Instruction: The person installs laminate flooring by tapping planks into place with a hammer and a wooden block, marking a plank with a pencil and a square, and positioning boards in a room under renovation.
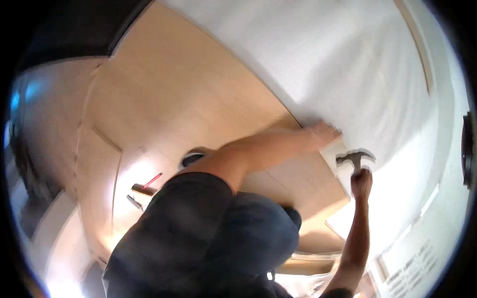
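Note:
My left hand (325,133) reaches across to the edge of the pale wooden boards (174,84), its fingers lying out over a narrow board end beside a white sheet (357,74); it is slightly blurred. My right hand (361,181) is closed round the handle of a claw hammer (356,158), whose head is raised just below and right of my left hand. My knee in dark trousers (258,228) is bent over the boards.
A red pencil-like item (151,181) and small tools (136,201) lie on the boards at left. A loose plank (104,164) lies farther left. A dark surface (74,25) is at upper left, a white wall with vent slots (410,263) at lower right.

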